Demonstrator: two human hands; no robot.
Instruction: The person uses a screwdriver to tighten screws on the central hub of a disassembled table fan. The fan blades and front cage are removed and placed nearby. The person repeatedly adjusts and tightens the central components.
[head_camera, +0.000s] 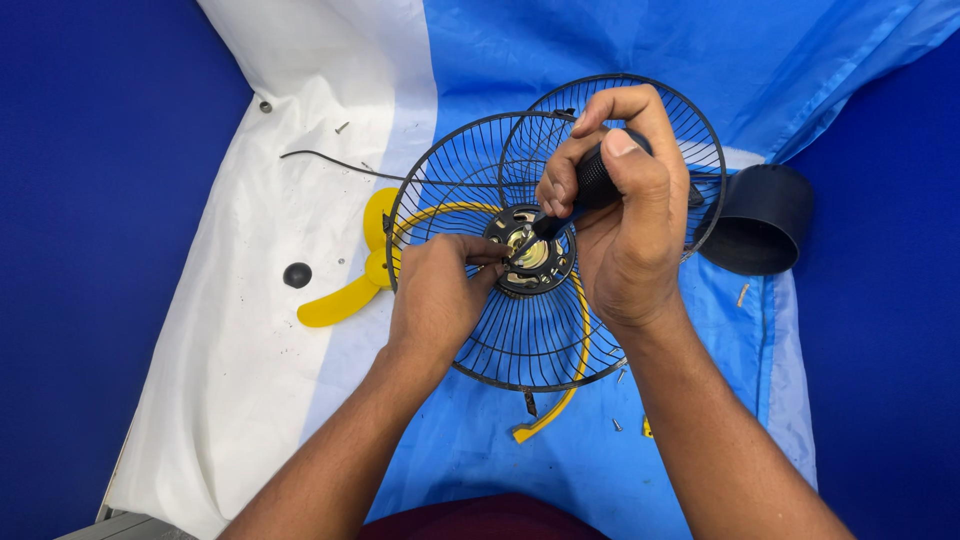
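Far left, on the white part of the sheet (250, 330): a small screw (342, 127) near the sheet's far edge, with a thin black wire (330, 160) running right from there toward the grilles. Nearer me, a small round black cap (297, 275) lies alone on the white.

Just right of the cap, the yellow fan blade (345, 295) lies flat, one lobe pointing to the sheet's left side, part of it hidden behind the front grille.

Centre, over the blue part of the sheet: black wire fan grille (520, 340), held tilted toward me, with a yellow rim band (580, 345) curving across it and poking out below its near edge. My left hand (435, 295) is closed in a pinch at the grille's black hub (530, 255), fingertips touching the hub's left side.

My right hand (620, 215) is wrapped firmly round the black screwdriver (590, 185), whose tip meets the metal centre of the hub. A second black grille (650, 130) stands behind, overlapping the first.

Right: a black cone-shaped housing (760, 220) lies on its side near the sheet's right edge. A few loose screws (620, 375) lie on the blue below the grille.
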